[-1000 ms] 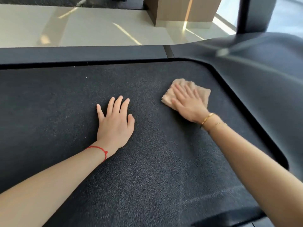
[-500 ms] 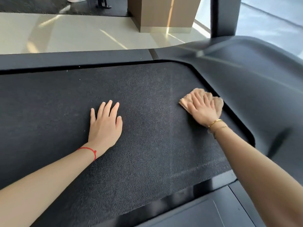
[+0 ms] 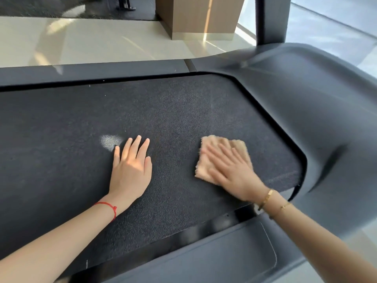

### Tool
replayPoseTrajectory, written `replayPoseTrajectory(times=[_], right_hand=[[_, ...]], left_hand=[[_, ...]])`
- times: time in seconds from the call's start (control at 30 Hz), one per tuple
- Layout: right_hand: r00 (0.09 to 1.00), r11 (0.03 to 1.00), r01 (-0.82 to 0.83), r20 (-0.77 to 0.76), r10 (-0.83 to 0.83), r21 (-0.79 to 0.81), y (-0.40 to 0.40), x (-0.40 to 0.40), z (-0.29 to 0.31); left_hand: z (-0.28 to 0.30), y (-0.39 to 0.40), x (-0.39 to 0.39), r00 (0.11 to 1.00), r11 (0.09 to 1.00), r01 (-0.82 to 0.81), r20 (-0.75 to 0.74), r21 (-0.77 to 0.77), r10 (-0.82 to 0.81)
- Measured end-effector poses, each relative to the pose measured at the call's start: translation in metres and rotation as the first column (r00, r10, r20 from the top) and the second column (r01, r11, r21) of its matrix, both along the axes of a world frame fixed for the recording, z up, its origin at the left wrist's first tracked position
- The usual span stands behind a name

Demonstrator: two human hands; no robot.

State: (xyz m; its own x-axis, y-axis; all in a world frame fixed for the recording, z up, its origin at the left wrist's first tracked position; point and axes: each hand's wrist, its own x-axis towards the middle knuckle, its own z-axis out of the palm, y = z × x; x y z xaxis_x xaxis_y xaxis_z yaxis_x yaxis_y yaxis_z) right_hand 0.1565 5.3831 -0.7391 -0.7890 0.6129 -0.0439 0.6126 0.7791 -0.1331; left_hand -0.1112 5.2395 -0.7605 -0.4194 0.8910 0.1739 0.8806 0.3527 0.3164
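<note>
Right hand (image 3: 234, 172) flat on cloth (image 3: 206, 168), left hand (image 3: 130, 170) flat on belt (image 3: 183, 111)

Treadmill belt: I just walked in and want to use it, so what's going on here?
A person is wiping the treadmill belt. Their right hand presses flat on a tan cloth near the belt's right end, blurred with motion. Their left hand rests flat on the bare belt beside it, holding nothing.
</note>
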Motion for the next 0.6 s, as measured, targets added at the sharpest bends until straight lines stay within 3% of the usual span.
replayPoseTrajectory(times=[0.1, 0.2, 0.27, 0.37, 0.47, 0.6], right_hand=[[0.936, 0.934, 0.352, 0.046, -0.349, -0.058, 0.044, 0.035, 0.006], [0.863, 0.858, 0.506, 0.059, -0.502, -0.091, 0.049, 0.038, 0.01], [0.892, 0.888, 0.452, 0.052, -0.449, -0.087, 0.026, 0.022, 0.009], [0.982, 0.982, 0.186, 0.024, -0.185, -0.035, -0.033, -0.006, 0.005], [0.998, 0.998, -0.067, 0.017, 0.067, -0.004, -0.093, -0.031, 0.001], [0.987, 0.985, -0.156, -0.037, 0.154, -0.073, -0.106, -0.031, 0.002]], left_hand=[[0.0, -0.002, 0.002, 1.0, 1.0, 0.0, -0.01, 0.01, 0.0], [-0.001, -0.002, 0.003, 1.0, 1.0, -0.005, -0.016, 0.025, 0.005], [-0.001, -0.001, 0.004, 1.0, 0.999, -0.01, -0.019, 0.038, 0.011], [-0.001, -0.002, 0.006, 0.999, 0.998, -0.015, -0.034, 0.059, 0.017], [-0.001, -0.003, 0.006, 0.999, 0.998, -0.007, -0.034, 0.07, 0.009], [-0.003, -0.003, 0.003, 0.999, 0.996, -0.001, -0.033, 0.085, 0.004]])
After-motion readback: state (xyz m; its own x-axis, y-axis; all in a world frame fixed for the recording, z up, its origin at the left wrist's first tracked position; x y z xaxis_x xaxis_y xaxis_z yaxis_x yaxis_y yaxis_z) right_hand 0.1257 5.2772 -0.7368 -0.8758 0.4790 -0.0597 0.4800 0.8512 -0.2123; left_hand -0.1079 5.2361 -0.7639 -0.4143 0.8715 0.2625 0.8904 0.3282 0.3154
